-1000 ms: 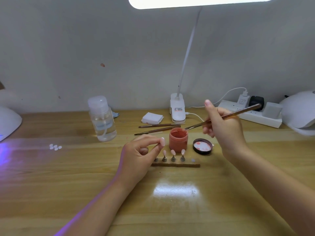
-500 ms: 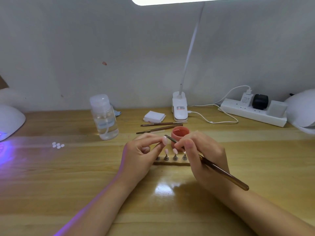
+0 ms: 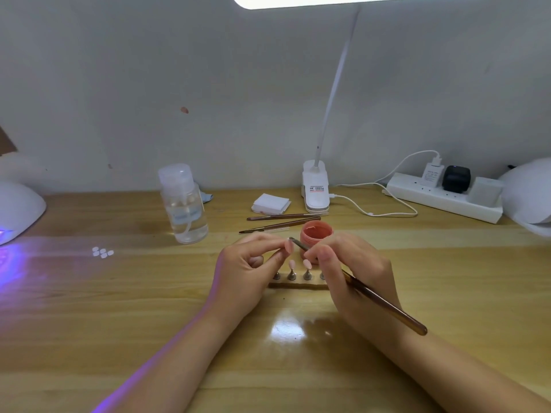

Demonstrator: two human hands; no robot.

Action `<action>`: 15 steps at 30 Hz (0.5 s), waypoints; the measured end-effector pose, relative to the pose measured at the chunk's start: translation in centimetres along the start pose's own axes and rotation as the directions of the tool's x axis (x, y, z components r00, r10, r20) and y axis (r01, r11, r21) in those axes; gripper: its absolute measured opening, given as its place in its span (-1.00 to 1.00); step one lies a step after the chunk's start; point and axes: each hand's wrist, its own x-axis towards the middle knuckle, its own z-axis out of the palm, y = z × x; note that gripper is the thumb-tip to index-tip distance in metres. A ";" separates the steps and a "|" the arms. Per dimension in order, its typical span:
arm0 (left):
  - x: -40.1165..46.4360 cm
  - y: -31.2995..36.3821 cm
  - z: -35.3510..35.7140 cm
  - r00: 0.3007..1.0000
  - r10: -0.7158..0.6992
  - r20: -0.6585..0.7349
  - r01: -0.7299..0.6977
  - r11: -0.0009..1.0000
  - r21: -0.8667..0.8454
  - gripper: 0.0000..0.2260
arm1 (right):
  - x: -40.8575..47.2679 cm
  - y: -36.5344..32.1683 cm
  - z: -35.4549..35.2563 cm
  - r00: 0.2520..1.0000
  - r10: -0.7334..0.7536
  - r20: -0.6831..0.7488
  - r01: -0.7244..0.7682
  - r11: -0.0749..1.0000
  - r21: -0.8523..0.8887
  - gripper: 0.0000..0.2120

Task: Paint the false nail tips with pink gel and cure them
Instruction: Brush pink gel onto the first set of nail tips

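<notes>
Pink gel sits in the open jar (image 3: 316, 234) just behind the hands, on the wooden table (image 3: 119, 308). The left hand (image 3: 247, 271) pinches one nail tip (image 3: 289, 246) between thumb and forefinger, lifted above the holder strip (image 3: 298, 284). The right hand (image 3: 351, 272) grips the brush (image 3: 384, 305), bristle end touching that raised tip. Two more pink tips (image 3: 299, 265) stand upright on the strip's stands between the hands. Spare brushes (image 3: 280, 222) lie beyond the jar.

You can read no text here: the small red-and-black label on the white clip lamp base (image 3: 316, 189) and the pale label on the clear plastic bottle (image 3: 186, 214) are too blurred.
</notes>
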 end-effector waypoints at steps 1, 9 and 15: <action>0.0 0.0 0.0 1.000 0.001 -0.002 -0.001 1.000 -0.005 -0.82 | -0.1 0.0 0.0 1.000 -0.005 0.005 0.005 1.000 -0.006 -0.59; 0.0 0.1 0.0 1.000 0.006 -0.009 -0.006 1.000 0.009 -0.84 | -0.2 0.0 -0.5 0.999 -0.029 -0.016 0.029 0.999 0.025 -0.64; -0.1 0.2 0.1 1.000 0.023 0.008 -0.023 1.000 0.013 -0.82 | -0.2 0.1 0.0 0.999 -0.032 0.012 0.032 0.999 -0.022 -0.55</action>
